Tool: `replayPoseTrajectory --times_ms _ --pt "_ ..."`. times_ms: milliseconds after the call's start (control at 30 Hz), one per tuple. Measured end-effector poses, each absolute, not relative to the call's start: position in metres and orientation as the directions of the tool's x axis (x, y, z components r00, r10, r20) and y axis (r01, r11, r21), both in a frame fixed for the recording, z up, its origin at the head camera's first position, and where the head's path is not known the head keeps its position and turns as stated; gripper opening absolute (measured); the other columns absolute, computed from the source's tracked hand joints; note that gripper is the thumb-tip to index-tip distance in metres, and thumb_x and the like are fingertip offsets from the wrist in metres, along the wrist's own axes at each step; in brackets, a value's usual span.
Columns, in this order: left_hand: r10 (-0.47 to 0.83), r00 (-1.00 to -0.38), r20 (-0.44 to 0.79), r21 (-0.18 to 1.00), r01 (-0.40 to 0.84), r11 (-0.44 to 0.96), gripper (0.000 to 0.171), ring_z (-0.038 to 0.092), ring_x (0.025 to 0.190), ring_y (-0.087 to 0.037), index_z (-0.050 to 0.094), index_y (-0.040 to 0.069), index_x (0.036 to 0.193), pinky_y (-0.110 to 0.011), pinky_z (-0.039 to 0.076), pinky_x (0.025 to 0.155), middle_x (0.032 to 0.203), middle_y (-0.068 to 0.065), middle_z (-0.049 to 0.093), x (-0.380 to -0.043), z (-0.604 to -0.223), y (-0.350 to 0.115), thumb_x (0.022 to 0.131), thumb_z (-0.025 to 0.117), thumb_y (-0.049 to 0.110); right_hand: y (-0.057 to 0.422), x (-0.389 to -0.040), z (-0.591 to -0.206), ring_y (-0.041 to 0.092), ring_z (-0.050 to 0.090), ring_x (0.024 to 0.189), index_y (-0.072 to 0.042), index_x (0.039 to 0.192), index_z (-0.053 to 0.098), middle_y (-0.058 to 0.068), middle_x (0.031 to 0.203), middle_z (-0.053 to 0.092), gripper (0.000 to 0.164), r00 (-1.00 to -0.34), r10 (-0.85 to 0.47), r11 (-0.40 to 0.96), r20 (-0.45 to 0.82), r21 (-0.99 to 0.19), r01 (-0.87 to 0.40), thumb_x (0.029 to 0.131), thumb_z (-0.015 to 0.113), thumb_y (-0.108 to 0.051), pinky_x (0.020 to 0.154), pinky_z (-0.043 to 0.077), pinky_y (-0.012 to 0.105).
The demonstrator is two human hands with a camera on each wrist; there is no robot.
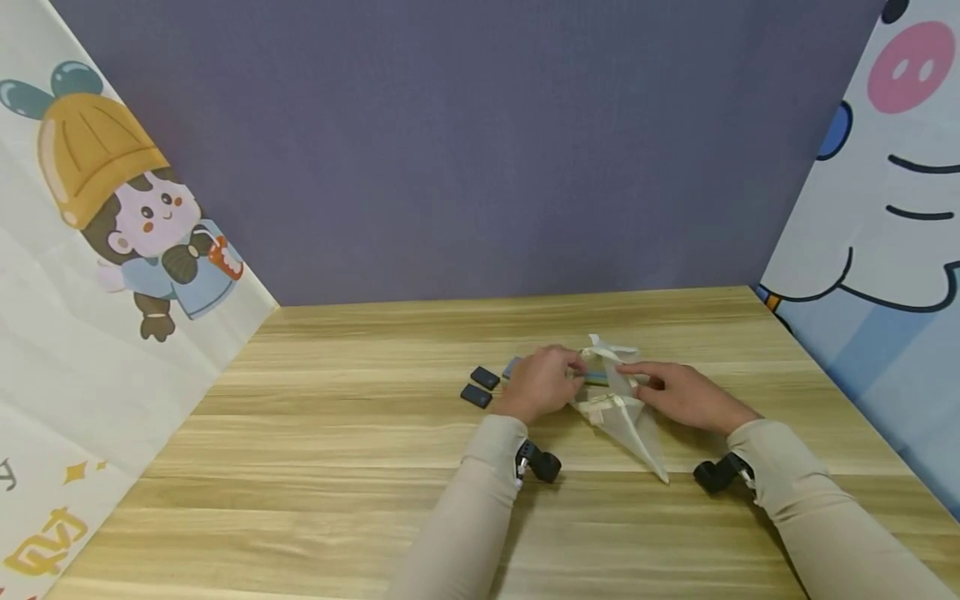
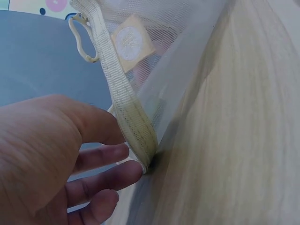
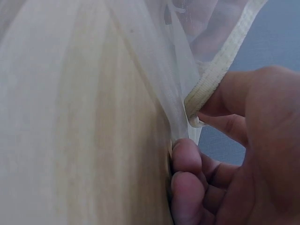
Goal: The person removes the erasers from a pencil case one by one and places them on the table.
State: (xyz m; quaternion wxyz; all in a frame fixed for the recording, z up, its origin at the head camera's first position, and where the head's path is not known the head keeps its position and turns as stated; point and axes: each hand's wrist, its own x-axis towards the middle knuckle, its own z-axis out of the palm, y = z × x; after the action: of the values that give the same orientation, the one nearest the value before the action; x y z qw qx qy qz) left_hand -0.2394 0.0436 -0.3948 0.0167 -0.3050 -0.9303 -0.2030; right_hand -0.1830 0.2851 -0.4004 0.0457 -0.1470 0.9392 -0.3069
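A white mesh zip bag (image 1: 626, 425) lies on the table between the two hands, its mouth edged with cream zipper tape (image 2: 112, 79). The left hand (image 1: 542, 382) pinches this taped edge at one side of the mouth. From the opposite side, the right hand (image 1: 686, 395) grips the bag's edge, its thumb and fingers around tape and mesh. A cream loop pull (image 2: 80, 40) hangs from the zipper. Through the mesh shows a square tan tag (image 2: 132, 44) with a pale round print. Part of a blue strip (image 1: 596, 377) shows at the mouth.
Two small dark rectangular pieces (image 1: 485, 377) lie just left of the left hand. A blue-grey flat piece (image 1: 512, 367) is partly covered by that hand. The wooden table (image 1: 337, 467) meets a grey-purple panel (image 1: 480, 167) at the back, with printed cartoon panels at both sides.
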Motion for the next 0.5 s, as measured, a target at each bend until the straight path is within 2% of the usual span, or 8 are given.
replayPoseTrajectory --times_ms 167,500 --pt "0.565 -0.814 0.131 0.364 0.57 0.737 0.022 0.06 0.117 -0.013 0.074 0.032 0.117 -0.035 0.053 0.086 0.133 0.01 0.061 -0.239 -0.3956 0.044 0.096 0.07 0.032 0.2848 -0.1829 -0.4004 0.016 0.045 0.066 -0.013 0.146 0.053 0.001 0.088 0.06 0.044 -0.952 -0.306 0.766 0.005 -0.592 -0.249 0.103 0.058 -0.021 0.061 0.039 0.033" --pt "0.565 -0.819 0.097 0.362 0.558 0.747 0.027 0.058 0.122 -0.013 0.072 0.032 0.123 -0.038 0.05 0.094 0.135 0.012 0.061 -0.2388 -0.395 0.0448 0.097 0.068 0.033 0.286 -0.183 -0.4007 0.015 0.045 0.065 -0.012 0.146 0.053 0.001 0.093 0.063 0.044 -0.952 -0.307 0.773 0.008 -0.582 -0.254 0.103 0.058 -0.022 0.063 0.039 0.033"
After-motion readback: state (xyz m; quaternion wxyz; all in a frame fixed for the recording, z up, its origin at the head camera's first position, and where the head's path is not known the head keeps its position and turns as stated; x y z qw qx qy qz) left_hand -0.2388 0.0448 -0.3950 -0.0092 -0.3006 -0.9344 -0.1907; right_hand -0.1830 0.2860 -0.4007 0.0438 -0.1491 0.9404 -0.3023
